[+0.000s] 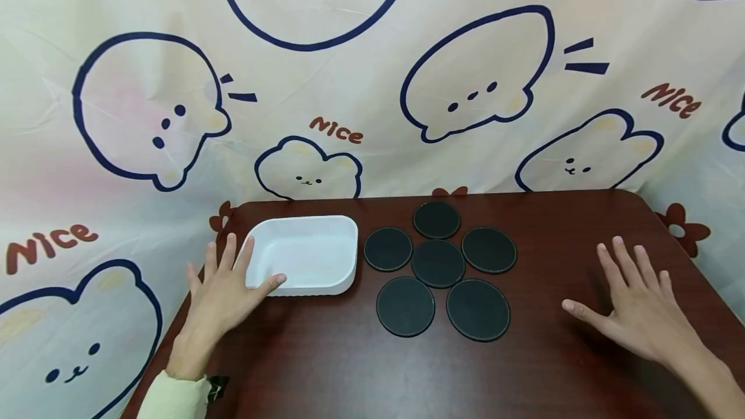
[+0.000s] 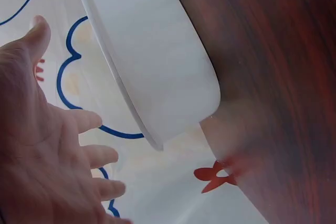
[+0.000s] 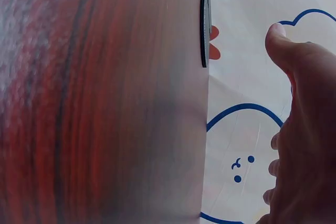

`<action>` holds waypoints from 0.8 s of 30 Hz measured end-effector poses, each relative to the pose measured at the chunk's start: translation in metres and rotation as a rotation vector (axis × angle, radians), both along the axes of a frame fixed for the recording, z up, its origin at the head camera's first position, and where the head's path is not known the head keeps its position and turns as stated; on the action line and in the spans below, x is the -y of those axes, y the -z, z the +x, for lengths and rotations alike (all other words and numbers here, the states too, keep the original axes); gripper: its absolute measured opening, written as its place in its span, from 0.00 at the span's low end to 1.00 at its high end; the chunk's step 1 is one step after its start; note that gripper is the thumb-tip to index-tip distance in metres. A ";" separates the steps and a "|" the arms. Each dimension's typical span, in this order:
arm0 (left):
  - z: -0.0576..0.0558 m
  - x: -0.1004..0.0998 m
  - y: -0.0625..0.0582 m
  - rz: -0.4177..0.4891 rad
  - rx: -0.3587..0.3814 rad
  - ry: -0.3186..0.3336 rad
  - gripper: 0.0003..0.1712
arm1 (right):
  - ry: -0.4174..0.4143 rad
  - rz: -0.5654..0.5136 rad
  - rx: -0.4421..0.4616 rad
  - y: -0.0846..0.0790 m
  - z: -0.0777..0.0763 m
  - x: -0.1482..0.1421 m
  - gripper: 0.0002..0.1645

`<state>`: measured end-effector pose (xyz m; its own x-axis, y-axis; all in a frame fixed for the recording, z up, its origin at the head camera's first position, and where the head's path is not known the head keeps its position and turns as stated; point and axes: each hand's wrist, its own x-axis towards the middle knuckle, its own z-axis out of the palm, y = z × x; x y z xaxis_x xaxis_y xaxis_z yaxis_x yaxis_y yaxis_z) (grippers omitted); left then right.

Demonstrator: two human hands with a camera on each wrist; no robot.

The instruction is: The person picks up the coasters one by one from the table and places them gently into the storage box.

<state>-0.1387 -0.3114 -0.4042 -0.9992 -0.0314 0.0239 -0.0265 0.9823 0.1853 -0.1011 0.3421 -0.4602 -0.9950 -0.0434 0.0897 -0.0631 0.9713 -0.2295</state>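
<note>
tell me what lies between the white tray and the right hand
In the head view, six round black discs lie clustered between the white tray and the right hand, with bare tabletop from the discs to the hand.

Left hand (image 1: 224,299), right hand (image 1: 646,315), the 2 splayed, well apart

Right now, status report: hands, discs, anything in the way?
Left hand open, empty, near white tray; right hand open, empty. Six black discs flat on table, right of tray. No obstruction visible between discs and tray.
</note>
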 end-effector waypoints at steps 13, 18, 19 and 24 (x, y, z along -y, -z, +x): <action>-0.003 0.030 0.010 0.219 0.072 0.066 0.73 | -0.087 -0.155 0.089 -0.005 -0.012 0.000 0.77; -0.005 0.042 0.019 0.336 0.082 0.089 0.75 | -0.117 -0.214 0.108 -0.006 -0.018 0.003 0.76; -0.005 0.045 0.020 0.357 0.089 0.087 0.75 | -0.125 -0.226 0.108 -0.007 -0.020 0.003 0.75; -0.008 0.054 0.027 0.501 0.104 0.080 0.76 | -0.151 -0.277 0.119 -0.011 -0.029 0.008 0.74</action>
